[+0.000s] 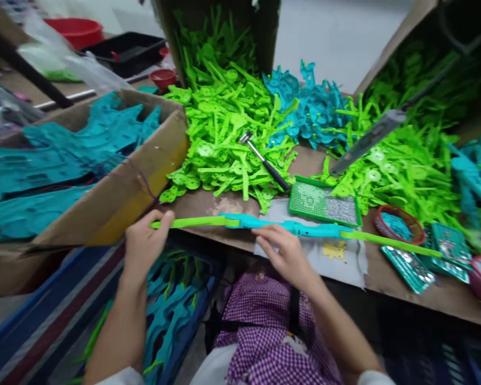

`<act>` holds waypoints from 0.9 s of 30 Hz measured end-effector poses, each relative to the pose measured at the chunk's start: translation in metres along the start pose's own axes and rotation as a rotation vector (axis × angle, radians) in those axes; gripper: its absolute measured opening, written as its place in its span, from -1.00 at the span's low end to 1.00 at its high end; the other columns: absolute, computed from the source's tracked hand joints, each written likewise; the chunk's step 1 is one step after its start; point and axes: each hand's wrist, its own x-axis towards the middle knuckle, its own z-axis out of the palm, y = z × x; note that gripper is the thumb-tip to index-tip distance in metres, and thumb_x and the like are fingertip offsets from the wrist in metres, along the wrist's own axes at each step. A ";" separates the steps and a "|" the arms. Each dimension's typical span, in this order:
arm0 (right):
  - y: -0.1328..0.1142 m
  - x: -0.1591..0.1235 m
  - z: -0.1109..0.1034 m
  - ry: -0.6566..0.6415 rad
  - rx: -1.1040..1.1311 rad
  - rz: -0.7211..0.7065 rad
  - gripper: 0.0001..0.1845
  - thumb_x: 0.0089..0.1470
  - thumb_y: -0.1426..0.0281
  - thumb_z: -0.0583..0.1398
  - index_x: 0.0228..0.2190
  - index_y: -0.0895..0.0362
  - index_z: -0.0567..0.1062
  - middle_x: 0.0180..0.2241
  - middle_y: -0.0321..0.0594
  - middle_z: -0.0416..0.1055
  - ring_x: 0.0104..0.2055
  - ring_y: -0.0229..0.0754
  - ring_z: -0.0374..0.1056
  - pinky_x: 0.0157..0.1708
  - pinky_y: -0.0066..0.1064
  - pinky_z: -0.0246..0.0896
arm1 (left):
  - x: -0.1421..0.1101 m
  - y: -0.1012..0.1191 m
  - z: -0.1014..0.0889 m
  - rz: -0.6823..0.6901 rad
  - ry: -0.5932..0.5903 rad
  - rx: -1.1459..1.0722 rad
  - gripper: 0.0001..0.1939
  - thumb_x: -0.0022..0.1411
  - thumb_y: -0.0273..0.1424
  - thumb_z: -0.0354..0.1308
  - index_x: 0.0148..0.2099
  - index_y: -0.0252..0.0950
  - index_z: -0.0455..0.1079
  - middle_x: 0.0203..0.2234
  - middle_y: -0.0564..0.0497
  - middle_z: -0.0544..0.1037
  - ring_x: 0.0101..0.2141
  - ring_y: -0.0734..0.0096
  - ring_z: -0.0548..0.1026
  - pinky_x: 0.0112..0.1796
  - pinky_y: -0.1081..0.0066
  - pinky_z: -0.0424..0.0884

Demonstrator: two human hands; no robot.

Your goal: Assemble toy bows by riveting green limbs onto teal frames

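Observation:
A long flat plastic piece lies crosswise in front of me, with a blue middle section (270, 224) and a thin lime-green arm (200, 221) at each end. My left hand (146, 240) is closed around the tip of its left green arm. At the near edge of the blue section is my right hand (286, 251), its fingers stretched out and touching or almost touching the plastic. The right green arm (393, 243) reaches over the bench towards the small packets. Beneath the piece is a white sheet (350, 267) with a yellow figure printed on it.
Behind lie heaps of lime-green parts (228, 128) and blue parts (308, 104), with a hammer (266, 163) on top. A green tray (324, 200) holds small metal pins. Left stands a cardboard box (144, 166) of blue pieces; below, a blue-sided container (60, 299) holds blue-and-green pieces.

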 end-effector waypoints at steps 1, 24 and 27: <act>0.001 -0.012 0.005 0.028 0.066 0.041 -0.72 0.24 0.35 0.06 -0.11 0.07 0.51 -0.18 -0.16 0.49 -0.12 -0.21 0.41 -0.10 -0.33 0.33 | 0.003 0.002 0.002 -0.008 0.017 0.009 -0.67 0.18 -0.19 0.10 -0.54 -0.27 0.28 -0.70 0.21 0.16 -0.59 0.59 0.16 -0.48 0.54 0.08; 0.145 -0.063 -0.089 0.183 -0.644 -0.078 -0.59 0.27 0.30 0.03 0.10 0.10 0.34 -0.07 -0.10 0.47 -0.06 -0.09 0.35 -0.06 -0.19 0.16 | 0.043 -0.003 0.006 -0.005 0.224 0.175 -0.56 -0.19 -0.15 0.35 -0.26 -0.23 0.37 -0.45 0.11 0.42 -0.38 0.35 0.37 -0.36 0.39 0.30; 0.144 -0.060 -0.089 0.191 -0.661 -0.112 -0.67 0.26 0.31 0.04 0.01 0.11 0.41 -0.09 -0.14 0.50 -0.11 -0.12 0.36 -0.09 -0.24 0.14 | 0.008 0.038 0.029 0.278 0.549 0.118 -0.40 -0.13 -0.25 0.38 -0.02 -0.23 0.30 -0.25 0.00 0.44 -0.21 0.19 0.38 -0.14 0.16 0.35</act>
